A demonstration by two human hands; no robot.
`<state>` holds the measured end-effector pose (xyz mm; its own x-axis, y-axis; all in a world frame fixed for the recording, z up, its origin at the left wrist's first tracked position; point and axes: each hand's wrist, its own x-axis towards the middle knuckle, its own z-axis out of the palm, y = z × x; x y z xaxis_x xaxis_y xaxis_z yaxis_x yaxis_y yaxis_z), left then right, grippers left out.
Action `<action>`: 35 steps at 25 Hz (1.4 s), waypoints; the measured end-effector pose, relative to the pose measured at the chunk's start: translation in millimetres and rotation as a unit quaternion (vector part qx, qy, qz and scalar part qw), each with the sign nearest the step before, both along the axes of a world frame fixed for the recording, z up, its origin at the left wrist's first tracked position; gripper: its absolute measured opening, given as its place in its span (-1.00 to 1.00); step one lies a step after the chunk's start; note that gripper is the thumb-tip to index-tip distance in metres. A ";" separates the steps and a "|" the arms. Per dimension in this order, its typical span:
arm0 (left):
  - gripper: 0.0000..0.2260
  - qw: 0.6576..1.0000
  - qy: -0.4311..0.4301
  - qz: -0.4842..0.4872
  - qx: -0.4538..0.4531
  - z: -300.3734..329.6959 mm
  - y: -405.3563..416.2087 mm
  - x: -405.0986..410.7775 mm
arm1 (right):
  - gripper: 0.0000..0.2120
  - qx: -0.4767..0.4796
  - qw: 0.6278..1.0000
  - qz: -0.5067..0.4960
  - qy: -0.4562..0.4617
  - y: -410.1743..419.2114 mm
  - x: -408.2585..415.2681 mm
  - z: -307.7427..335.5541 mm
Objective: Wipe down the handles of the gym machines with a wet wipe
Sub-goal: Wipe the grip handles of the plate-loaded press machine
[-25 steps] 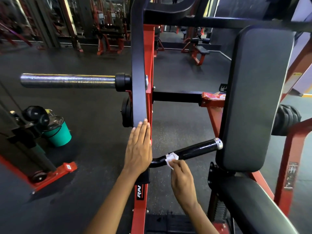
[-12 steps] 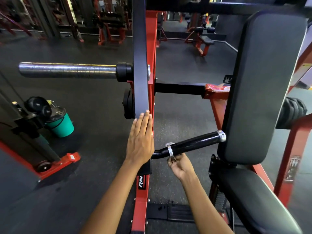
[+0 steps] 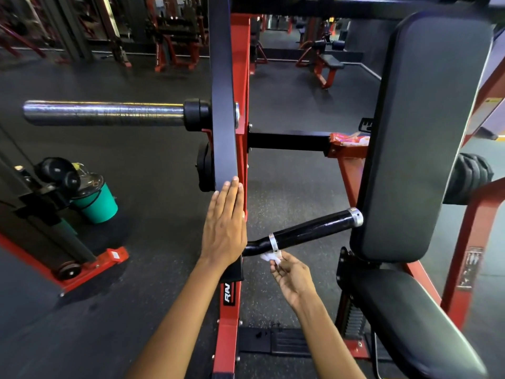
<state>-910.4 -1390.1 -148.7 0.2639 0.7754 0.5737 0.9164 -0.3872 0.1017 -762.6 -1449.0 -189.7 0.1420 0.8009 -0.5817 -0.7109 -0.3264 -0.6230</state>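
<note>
A black handle (image 3: pixel 308 232) with silver end rings juts out from the machine's black lever arm (image 3: pixel 222 105) toward the back pad. My left hand (image 3: pixel 224 231) lies flat with straight fingers against the lever arm just above the handle's root. My right hand (image 3: pixel 291 274) is under the handle, palm up, and pinches a small crumpled white wet wipe (image 3: pixel 269 257) against the underside near the inner silver ring.
A black back pad (image 3: pixel 426 132) and seat (image 3: pixel 410 318) stand close on the right. A chrome weight peg (image 3: pixel 103 112) sticks out left. A teal bucket (image 3: pixel 95 203) sits by another machine's red base (image 3: pixel 90 266). An orange packet (image 3: pixel 348 139) lies on the red frame.
My right hand has turned from the top of the handle to beneath it, palm up, carrying the wipe to the underside. My left hand has stayed on the lever arm.
</note>
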 end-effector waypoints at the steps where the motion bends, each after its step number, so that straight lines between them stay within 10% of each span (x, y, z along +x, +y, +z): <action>1: -0.53 1.000 0.001 0.000 0.001 0.0 0.4 -0.3 | -0.76 -0.007 1.000 0.006 -0.011 -5.0 5.3 4.0; 8: -0.53 0.995 -0.009 -0.092 -0.025 -5.3 -14.8 26.8 | -0.88 -0.011 0.937 -0.063 -0.343 -5.7 73.8 55.8; 12: -0.47 0.984 -0.011 -0.156 -0.082 -21.3 -26.5 75.2 | -0.77 0.085 0.721 -0.177 -0.664 -8.4 111.7 78.8; 18: -0.48 0.978 0.022 -0.177 -0.104 -29.0 -13.8 101.9 | -0.75 0.230 0.454 0.045 -0.860 11.4 142.4 55.2; 35: -0.53 0.991 0.034 -0.125 0.014 -47.4 -8.9 108.5 | -0.62 0.241 0.430 0.073 -0.867 27.3 156.5 63.8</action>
<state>-801.9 -1399.0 -196.1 0.4852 0.6647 0.5681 0.7952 -0.6056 0.0295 -606.1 -1421.8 -125.9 -0.0436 0.8429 0.5363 0.9649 0.1747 -0.1962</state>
